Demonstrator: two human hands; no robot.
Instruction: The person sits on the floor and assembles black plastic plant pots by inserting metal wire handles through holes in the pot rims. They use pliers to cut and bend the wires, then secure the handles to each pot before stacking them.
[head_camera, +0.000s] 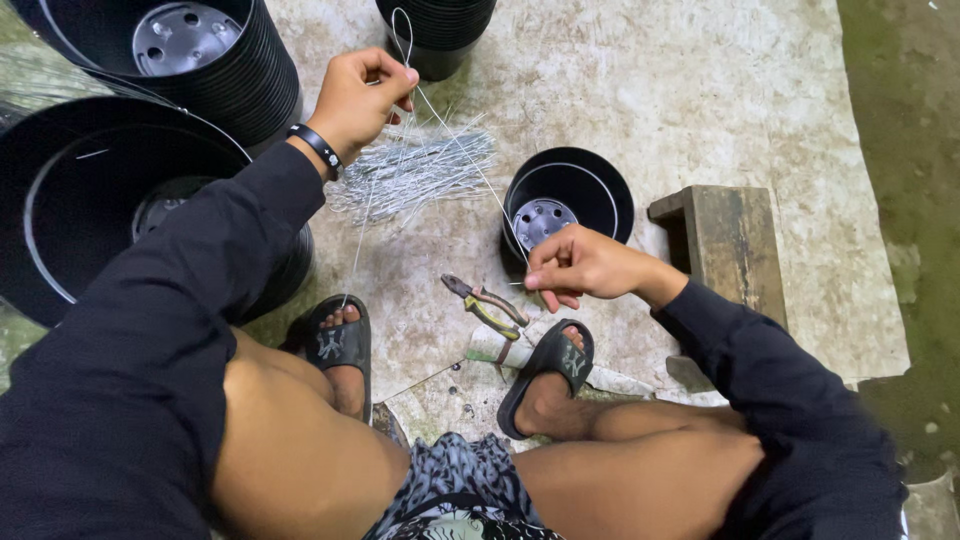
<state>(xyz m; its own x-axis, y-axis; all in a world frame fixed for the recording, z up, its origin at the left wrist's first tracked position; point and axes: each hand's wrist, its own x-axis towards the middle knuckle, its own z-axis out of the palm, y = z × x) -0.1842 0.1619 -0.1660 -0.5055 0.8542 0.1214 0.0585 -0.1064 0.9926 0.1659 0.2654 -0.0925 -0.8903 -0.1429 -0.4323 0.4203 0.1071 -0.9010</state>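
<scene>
Left hand (360, 98) and right hand (578, 268) each pinch an end of a thin wire (462, 150) stretched above a wire bundle (415, 172) on the concrete floor (640, 90), beside an empty black pot (566, 203), with pliers (484, 303) near the sandals.

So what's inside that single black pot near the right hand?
The black pot shows only its grey base disc with drain holes. The right hand and the wire it pinches cover the near rim, so that edge stays unseen.
</scene>
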